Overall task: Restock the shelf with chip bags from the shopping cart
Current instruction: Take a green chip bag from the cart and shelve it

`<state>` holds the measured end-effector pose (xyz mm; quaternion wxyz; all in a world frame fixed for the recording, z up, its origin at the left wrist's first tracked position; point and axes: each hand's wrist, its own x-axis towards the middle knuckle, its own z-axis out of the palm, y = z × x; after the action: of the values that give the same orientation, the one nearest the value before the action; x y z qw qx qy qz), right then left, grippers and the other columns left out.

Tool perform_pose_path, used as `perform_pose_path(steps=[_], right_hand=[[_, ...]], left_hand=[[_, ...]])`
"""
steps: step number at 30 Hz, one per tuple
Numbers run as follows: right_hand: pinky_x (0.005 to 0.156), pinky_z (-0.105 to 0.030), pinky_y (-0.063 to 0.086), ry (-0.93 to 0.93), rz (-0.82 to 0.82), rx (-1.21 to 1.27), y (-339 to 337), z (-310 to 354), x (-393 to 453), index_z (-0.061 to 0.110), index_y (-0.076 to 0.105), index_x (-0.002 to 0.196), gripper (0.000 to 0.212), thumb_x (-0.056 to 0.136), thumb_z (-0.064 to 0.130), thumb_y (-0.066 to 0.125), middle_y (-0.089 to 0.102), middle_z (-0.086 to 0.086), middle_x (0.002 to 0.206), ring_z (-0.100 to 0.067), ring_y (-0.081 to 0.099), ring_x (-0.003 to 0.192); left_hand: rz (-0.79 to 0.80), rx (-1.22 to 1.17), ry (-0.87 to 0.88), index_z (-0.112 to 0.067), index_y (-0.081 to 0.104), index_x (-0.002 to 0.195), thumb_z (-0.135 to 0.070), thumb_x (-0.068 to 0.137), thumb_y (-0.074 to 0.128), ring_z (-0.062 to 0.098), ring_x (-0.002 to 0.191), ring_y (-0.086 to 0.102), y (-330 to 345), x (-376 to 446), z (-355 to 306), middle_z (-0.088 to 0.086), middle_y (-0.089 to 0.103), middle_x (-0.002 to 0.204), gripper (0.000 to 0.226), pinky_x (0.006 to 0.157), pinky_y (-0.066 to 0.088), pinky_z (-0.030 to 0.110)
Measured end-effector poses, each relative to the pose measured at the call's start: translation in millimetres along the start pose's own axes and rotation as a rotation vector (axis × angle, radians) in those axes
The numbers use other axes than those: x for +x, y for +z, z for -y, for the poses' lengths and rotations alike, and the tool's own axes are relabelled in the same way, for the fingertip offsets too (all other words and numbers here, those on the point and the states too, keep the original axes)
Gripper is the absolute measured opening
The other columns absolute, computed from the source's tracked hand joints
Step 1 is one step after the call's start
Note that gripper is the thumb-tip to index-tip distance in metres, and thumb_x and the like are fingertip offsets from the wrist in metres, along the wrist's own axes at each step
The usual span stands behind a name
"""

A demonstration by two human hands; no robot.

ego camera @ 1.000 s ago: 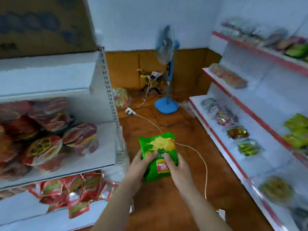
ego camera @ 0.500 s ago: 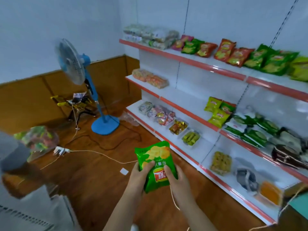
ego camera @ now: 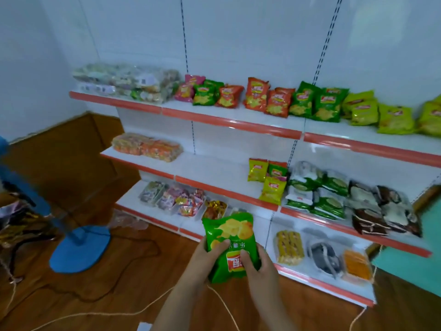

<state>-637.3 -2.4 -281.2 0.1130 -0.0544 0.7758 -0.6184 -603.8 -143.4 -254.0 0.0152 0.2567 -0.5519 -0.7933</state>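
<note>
Both hands hold one green chip bag in front of me, low and in the middle of the view, with its print upside down. My left hand grips its left edge, thumb on the front. My right hand grips its lower right side, thumb on the red logo. Behind the bag stands a white shelf unit with orange edges. Its top shelf carries a row of red, green and yellow chip bags. The shopping cart is out of view.
The middle shelf holds orange packs at the left and yellow and green packets to the right. The bottom shelf has trays of sweets and snacks. A blue fan base and loose cords lie on the wooden floor at the left.
My view has swung right, from the left rack and fan to the wall shelf, which now looks closer. Both hands still hold the green bag the same way.
</note>
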Motion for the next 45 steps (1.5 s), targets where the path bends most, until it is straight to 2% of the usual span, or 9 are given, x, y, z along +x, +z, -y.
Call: perform_pose_path(steps=[3, 9, 13, 17, 25, 28, 32, 38, 45], right_hand=[[0.078, -0.035, 0.059, 0.032, -0.070, -0.035, 1.7, -2.9, 38.7, 0.037, 0.061, 0.114, 0.046, 0.078, 0.066, 0.058, 0.070, 0.010, 0.103, -0.008, 0.068, 0.092], [0.063, -0.013, 0.052, 0.063, -0.124, -0.004, 11.3, -8.1, 142.3, 0.029, 0.063, 0.111, 0.023, 0.090, 0.040, 0.065, 0.072, 0.010, 0.096, 0.003, 0.067, 0.080], [0.076, -0.032, 0.059, 0.076, -0.175, 0.023, 18.2, -14.2, 234.2, 0.032, 0.063, 0.109, 0.022, 0.089, 0.041, 0.066, 0.071, 0.011, 0.096, -0.002, 0.068, 0.086], [0.080, -0.030, 0.057, 0.114, -0.217, 0.010, 20.7, -22.1, 319.9, 0.034, 0.062, 0.114, 0.024, 0.092, 0.042, 0.061, 0.070, 0.012, 0.103, -0.002, 0.066, 0.093], [0.081, -0.022, 0.039, 0.250, -0.275, -0.179, 34.4, -92.4, 468.4, 0.013, 0.060, 0.122, 0.032, 0.094, 0.028, 0.062, 0.062, 0.002, 0.107, -0.015, 0.057, 0.098], [0.075, -0.027, 0.040, 0.263, -0.312, -0.262, 40.4, -140.2, 521.9, 0.011, 0.063, 0.109, 0.024, 0.093, 0.028, 0.063, 0.067, -0.006, 0.100, -0.023, 0.061, 0.091], [0.065, -0.028, 0.037, 0.203, -0.407, -0.416, 44.3, -186.1, 586.5, 0.014, 0.064, 0.109, 0.019, 0.094, 0.026, 0.060, 0.069, -0.006, 0.086, -0.027, 0.063, 0.079], [0.063, -0.032, 0.039, 0.224, -0.459, -0.674, 56.3, -224.2, 639.2, 0.013, 0.060, 0.095, 0.018, 0.099, 0.027, 0.049, 0.067, -0.010, 0.086, -0.032, 0.064, 0.080], [0.058, -0.029, 0.033, 0.182, -0.478, -0.691, 63.6, -208.4, 621.7, 0.017, 0.050, 0.074, 0.029, 0.100, 0.031, 0.048, 0.063, -0.009, 0.070, -0.028, 0.060, 0.066]], left_hand=[[0.053, -0.027, -0.053, -0.018, 0.059, 0.120, -0.027, 0.078, 0.076, 0.032, 0.089, 0.075, 6.3, 42.5, -10.5, 0.011, 0.077, 0.100, 0.046, 0.072, 0.060, 0.042], [0.078, -0.012, -0.093, -0.017, 0.057, 0.126, -0.029, 0.082, 0.074, 0.034, 0.096, 0.073, 13.7, 154.5, -28.4, 0.014, 0.074, 0.111, 0.048, 0.079, 0.060, 0.047], [0.037, 0.012, -0.104, -0.015, 0.056, 0.127, -0.021, 0.083, 0.073, 0.036, 0.098, 0.072, 28.2, 247.9, -45.1, 0.015, 0.074, 0.112, 0.047, 0.082, 0.059, 0.049], [0.021, 0.103, -0.139, -0.019, 0.055, 0.126, -0.016, 0.085, 0.074, 0.036, 0.099, 0.072, 44.9, 340.7, -56.1, 0.014, 0.072, 0.114, 0.045, 0.090, 0.054, 0.060], [0.155, 0.455, -0.145, -0.024, 0.055, 0.122, -0.024, 0.087, 0.073, 0.003, 0.084, 0.068, 57.8, 517.3, -23.3, -0.007, 0.069, 0.103, 0.039, 0.061, 0.055, 0.014], [0.203, 0.614, -0.078, -0.032, 0.064, 0.107, -0.044, 0.073, 0.082, 0.015, 0.091, 0.073, 55.6, 595.3, 7.3, -0.005, 0.075, 0.100, 0.040, 0.083, 0.060, 0.040], [0.220, 0.779, 0.034, -0.030, 0.066, 0.106, -0.061, 0.058, 0.079, 0.024, 0.090, 0.073, 53.8, 708.8, 68.4, 0.004, 0.075, 0.097, 0.059, 0.081, 0.059, 0.050], [0.111, 1.145, 0.235, -0.021, 0.045, 0.140, -0.059, 0.085, 0.062, 0.031, 0.123, 0.043, 72.6, 755.7, 81.5, 0.012, 0.045, 0.130, 0.069, 0.102, 0.042, 0.044], [-0.110, 0.962, 0.255, -0.019, 0.041, 0.146, -0.063, 0.081, 0.062, 0.027, 0.127, 0.041, 61.8, 713.8, 95.3, 0.009, 0.042, 0.138, 0.081, 0.106, 0.039, 0.045]])
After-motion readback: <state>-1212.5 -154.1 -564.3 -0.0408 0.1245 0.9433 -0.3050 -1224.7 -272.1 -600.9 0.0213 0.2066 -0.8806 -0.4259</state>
